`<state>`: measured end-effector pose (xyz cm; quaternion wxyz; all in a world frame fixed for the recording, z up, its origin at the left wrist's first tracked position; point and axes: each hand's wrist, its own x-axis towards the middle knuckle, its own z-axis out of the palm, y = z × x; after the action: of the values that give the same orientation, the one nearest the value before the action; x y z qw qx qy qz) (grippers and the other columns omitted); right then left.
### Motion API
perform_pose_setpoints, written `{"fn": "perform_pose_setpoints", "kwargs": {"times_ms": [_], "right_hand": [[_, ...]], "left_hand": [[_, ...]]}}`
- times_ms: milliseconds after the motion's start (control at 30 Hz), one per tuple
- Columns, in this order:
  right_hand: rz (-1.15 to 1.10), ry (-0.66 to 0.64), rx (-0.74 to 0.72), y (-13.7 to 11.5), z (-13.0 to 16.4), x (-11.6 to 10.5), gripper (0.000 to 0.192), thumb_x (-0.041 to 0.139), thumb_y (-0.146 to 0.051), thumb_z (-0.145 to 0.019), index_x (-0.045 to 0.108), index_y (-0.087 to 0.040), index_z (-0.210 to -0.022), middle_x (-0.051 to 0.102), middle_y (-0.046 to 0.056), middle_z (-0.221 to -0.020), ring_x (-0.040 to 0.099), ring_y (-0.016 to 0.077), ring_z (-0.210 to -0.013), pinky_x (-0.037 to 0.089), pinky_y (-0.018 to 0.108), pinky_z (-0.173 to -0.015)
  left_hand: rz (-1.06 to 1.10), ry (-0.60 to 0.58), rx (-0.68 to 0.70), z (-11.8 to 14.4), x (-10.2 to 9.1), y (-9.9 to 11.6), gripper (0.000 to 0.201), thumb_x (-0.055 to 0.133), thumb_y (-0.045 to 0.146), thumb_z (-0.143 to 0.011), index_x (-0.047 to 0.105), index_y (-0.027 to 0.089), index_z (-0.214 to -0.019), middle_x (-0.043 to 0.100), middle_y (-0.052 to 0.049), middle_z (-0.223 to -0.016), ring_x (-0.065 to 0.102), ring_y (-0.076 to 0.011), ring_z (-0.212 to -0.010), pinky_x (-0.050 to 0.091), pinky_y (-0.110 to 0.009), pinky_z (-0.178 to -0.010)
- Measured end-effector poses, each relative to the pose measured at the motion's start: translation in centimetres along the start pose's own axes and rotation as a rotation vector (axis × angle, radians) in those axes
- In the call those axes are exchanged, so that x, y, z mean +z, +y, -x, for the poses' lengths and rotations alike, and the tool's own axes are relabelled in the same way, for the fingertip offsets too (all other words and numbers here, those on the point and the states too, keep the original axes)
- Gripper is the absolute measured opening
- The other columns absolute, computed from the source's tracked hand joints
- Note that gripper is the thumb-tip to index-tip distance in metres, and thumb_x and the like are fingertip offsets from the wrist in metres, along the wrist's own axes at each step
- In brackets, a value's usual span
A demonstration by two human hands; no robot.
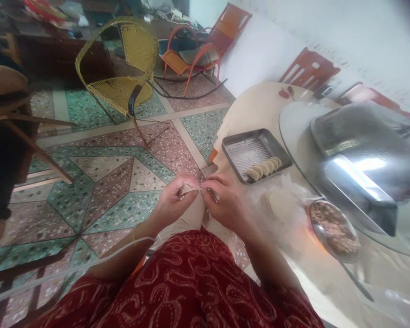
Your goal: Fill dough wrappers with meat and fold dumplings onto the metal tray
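My left hand point(172, 202) and my right hand point(223, 200) meet over my lap, both pinching a small pale dumpling point(188, 188) between the fingertips. My lap is covered in red patterned cloth point(191, 282). To the right, a metal tray point(237, 142) on the table holds several folded dumplings point(263, 168) in a row. A stack of round wrappers point(280, 202) lies on clear plastic beside my right forearm. A bowl of brown filling point(335, 228) sits further right with a utensil handle sticking out.
A large shiny metal pot point(362, 150) stands on a glass turntable point(294, 123). A yellow woven chair point(123, 73) and an orange chair point(198, 50) stand on the patterned floor. A person in dark clothes sits at the left edge point(0, 150).
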<state>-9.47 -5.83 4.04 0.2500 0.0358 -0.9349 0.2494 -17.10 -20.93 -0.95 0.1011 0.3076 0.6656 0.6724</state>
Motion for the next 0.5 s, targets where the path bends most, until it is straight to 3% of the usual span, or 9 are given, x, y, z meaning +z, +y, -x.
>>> {"fn": "perform_pose_setpoints", "kwargs": {"times_ms": [333, 500], "right_hand": [[-0.024, -0.041, 0.243, -0.04, -0.53, 0.39, 0.013, 0.056, -0.018, -0.079, 0.069, -0.020, -0.078, 0.069, 0.006, -0.085, 0.065, 0.0191, -0.080, 0.051, 0.032, -0.076], [-0.077, -0.047, 0.275, 0.24, -0.65, 0.66, 0.013, 0.054, -0.019, -0.078, 0.067, -0.021, -0.076, 0.068, 0.004, -0.083, 0.063, 0.0173, -0.078, 0.049, 0.030, -0.076]], "left_hand": [[-0.047, -0.012, 0.089, 0.05, -0.16, -0.65, 0.011, 0.061, 0.014, -0.084, 0.062, 0.021, -0.092, 0.063, -0.003, -0.099, 0.060, -0.0140, -0.087, 0.046, -0.025, -0.076], [-0.077, -0.019, 0.107, -0.03, -0.09, -0.75, 0.009, 0.061, 0.015, -0.084, 0.061, 0.021, -0.092, 0.062, -0.003, -0.097, 0.059, -0.0152, -0.094, 0.045, -0.026, -0.083]]}}
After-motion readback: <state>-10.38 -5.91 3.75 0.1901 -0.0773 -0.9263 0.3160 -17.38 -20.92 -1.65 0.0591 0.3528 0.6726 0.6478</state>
